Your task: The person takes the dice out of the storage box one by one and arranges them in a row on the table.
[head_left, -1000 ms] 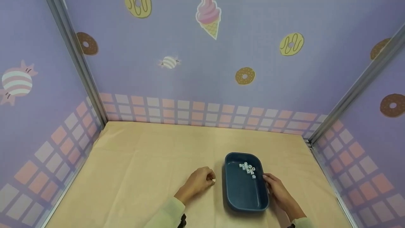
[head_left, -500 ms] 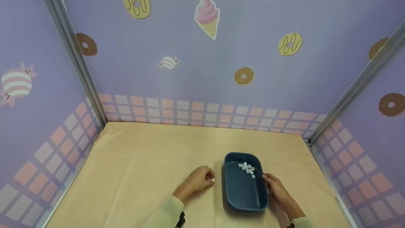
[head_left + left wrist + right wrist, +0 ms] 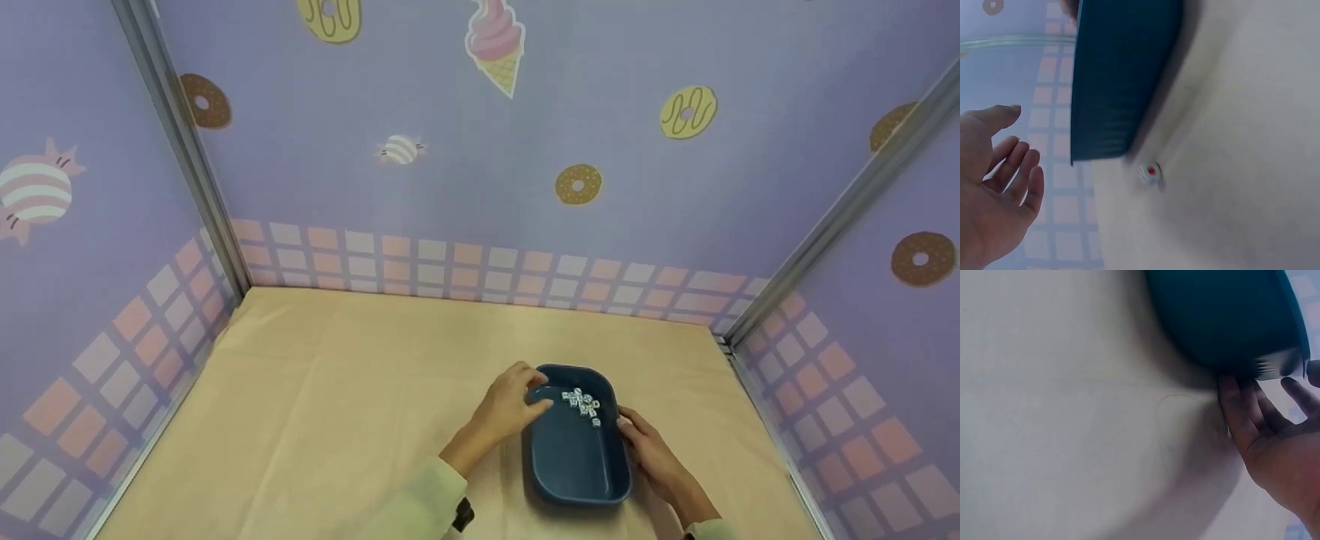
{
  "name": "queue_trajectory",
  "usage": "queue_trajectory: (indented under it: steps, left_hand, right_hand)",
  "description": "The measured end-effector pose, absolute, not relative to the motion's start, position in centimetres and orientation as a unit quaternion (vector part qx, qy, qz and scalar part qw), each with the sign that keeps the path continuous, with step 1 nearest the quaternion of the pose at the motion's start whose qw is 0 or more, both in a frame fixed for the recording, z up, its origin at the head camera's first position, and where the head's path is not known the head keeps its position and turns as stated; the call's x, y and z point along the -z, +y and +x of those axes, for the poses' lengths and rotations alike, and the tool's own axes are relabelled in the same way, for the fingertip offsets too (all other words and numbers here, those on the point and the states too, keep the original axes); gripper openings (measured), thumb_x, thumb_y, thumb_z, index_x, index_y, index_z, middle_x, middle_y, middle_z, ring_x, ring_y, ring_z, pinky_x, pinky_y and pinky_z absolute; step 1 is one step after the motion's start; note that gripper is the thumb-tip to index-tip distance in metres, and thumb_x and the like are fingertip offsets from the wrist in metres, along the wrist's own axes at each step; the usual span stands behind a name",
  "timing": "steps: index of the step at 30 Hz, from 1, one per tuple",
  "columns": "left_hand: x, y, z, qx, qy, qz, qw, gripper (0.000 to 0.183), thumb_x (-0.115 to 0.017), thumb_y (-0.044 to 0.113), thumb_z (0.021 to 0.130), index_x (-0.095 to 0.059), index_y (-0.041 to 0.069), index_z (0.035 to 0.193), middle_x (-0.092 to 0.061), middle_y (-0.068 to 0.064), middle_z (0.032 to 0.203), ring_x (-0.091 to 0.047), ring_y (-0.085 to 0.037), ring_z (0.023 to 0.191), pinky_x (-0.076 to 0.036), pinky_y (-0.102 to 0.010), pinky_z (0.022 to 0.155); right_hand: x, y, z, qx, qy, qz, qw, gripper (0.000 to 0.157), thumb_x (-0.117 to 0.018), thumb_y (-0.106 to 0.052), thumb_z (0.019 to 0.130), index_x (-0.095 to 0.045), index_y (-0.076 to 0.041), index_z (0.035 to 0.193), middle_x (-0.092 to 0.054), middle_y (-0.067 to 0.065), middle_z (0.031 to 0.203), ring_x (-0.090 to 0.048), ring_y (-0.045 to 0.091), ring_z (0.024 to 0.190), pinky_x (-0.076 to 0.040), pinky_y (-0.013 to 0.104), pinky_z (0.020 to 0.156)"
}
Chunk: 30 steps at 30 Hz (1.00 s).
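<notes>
My left hand (image 3: 511,401) hangs over the left rim of a dark blue rectangular tray (image 3: 574,472), thumb and fingers apart with nothing between them. The left wrist view also shows this hand (image 3: 999,180) spread beside the tray wall (image 3: 1123,73). A white die (image 3: 1150,173) with a red dot lies on the cloth just outside the tray; the head view does not show it. Inside the tray, several white dice (image 3: 582,403) cluster toward the far right. My right hand (image 3: 656,457) grips the tray's right side, thumb at the rim and fingers (image 3: 1235,405) under the edge.
A beige cloth (image 3: 360,390) covers the table under the tray. Purple panels with printed sweets (image 3: 420,187) stand at the back and both sides, joined by metal posts (image 3: 191,165) at the corners.
My left hand, which pinched a die left of the tray, has let it go, opened and moved up and right over the rim. The right hand keeps its grip on the tray.
</notes>
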State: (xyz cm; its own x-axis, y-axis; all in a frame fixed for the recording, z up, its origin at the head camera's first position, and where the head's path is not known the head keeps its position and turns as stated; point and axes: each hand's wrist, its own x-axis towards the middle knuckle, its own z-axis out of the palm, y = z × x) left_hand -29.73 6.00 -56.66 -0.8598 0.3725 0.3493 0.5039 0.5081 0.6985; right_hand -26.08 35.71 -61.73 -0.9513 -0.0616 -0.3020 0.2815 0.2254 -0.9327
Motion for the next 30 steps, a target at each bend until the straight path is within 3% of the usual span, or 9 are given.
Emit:
queue_trajectory:
  steps: [6,13,24,30]
  left_hand:
    - [56.4,9.7,-29.8,0.403,-0.874,-0.262,0.069,0.038,-0.075,0.033,0.089,-0.067,0.013,0.12,-0.058,0.006,0.115,-0.06,-0.009,0.106,-0.049,-0.019,0.09]
    - [57.1,13.5,-31.0,0.356,-0.897,-0.26,0.031,0.037,-0.075,0.038,0.088,-0.066,0.021,0.119,-0.057,0.011,0.111,-0.056,-0.003,0.102,-0.048,-0.019,0.087]
    - [60.0,16.6,-30.6,0.395,-0.892,-0.221,0.001,0.025,-0.078,0.023,0.087,-0.071,0.014,0.11,-0.059,0.009,0.098,-0.056,-0.002,0.088,-0.05,-0.018,0.077]
    - [61.3,16.6,-30.7,0.386,-0.895,-0.224,-0.006,0.022,-0.075,0.018,0.089,-0.072,0.015,0.11,-0.063,0.009,0.099,-0.058,-0.002,0.095,-0.051,-0.022,0.087]
  right_hand:
    - [61.9,35.9,-25.9,0.619,0.768,0.079,0.144,0.05,-0.042,-0.035,0.106,-0.035,-0.021,0.154,-0.023,0.017,0.161,-0.019,0.044,0.146,-0.013,0.077,0.105]
    - [61.8,35.5,-26.2,0.627,0.763,0.068,0.142,0.051,-0.041,-0.036,0.106,-0.034,-0.02,0.154,-0.024,0.016,0.161,-0.021,0.041,0.147,-0.021,0.068,0.111]
    - [62.0,36.0,-25.9,0.616,0.77,0.082,0.143,0.054,-0.044,-0.04,0.104,-0.035,-0.02,0.154,-0.023,0.017,0.162,-0.022,0.043,0.146,-0.02,0.071,0.108]
    - [62.0,35.8,-26.3,0.621,0.768,0.074,0.141,0.052,-0.043,-0.037,0.106,-0.035,-0.018,0.154,-0.023,0.017,0.162,-0.021,0.041,0.147,-0.018,0.065,0.112]
